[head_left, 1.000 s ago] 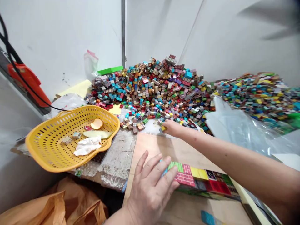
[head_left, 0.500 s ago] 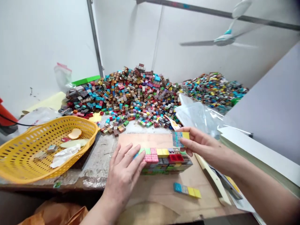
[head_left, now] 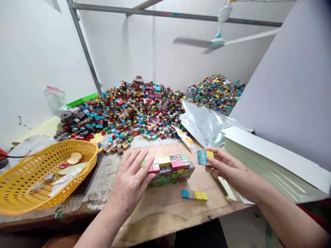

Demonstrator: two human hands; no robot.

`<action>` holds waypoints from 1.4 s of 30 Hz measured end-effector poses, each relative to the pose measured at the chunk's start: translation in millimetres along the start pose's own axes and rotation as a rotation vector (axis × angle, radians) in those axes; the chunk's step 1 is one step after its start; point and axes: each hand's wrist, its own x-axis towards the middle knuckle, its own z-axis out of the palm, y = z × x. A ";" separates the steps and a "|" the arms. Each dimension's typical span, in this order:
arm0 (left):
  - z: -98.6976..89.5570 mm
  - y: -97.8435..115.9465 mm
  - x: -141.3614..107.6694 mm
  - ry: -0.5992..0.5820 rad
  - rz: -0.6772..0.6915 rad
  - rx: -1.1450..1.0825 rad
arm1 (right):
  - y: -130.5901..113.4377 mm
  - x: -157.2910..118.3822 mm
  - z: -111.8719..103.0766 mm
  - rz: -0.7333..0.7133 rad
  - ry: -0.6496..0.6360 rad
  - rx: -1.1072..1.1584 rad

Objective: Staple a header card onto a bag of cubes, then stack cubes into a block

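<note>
My left hand (head_left: 133, 174) lies with its fingers spread against the left end of a stacked block (head_left: 169, 172) of small coloured cubes, red, yellow, green and grey. To the right of that stack, my right hand (head_left: 224, 165) pinches a small blue and yellow cube piece (head_left: 204, 157) between thumb and fingers, held above the board. A short strip of cubes (head_left: 194, 195), blue, grey and yellow, rests on the wooden board (head_left: 160, 210) in front of the stack.
A big heap of coloured cubes (head_left: 139, 106) stands behind, with another heap (head_left: 219, 91) at the back right. A yellow basket (head_left: 88, 165) is at the left. Plastic bags (head_left: 204, 124) and a stack of white sheets (head_left: 269, 165) lie to the right.
The camera view has shifted, so the scene sits further left. My right hand, with the blue and yellow piece, has moved right, away from the stack. My left hand stays at the stack's left end.
</note>
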 end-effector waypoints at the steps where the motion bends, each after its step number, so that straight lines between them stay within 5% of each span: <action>1: 0.3 2.6 5.4 -0.022 0.027 0.001 | 1.7 1.4 -0.8 0.006 0.001 0.007; 7: 6.2 7.2 20.0 -0.184 0.125 0.053 | 9.2 8.1 -2.4 0.007 -0.043 0.085; 22: 7.0 20.6 40.1 -0.280 0.156 0.042 | 23.0 26.3 3.3 0.069 -0.150 0.091; 35: -8.8 -9.0 17.3 -0.304 -0.001 0.050 | 22.7 30.9 6.1 0.091 -0.151 0.048; 42: -1.8 -11.9 9.5 -0.272 0.014 0.017 | 20.5 28.1 9.4 0.112 -0.114 0.046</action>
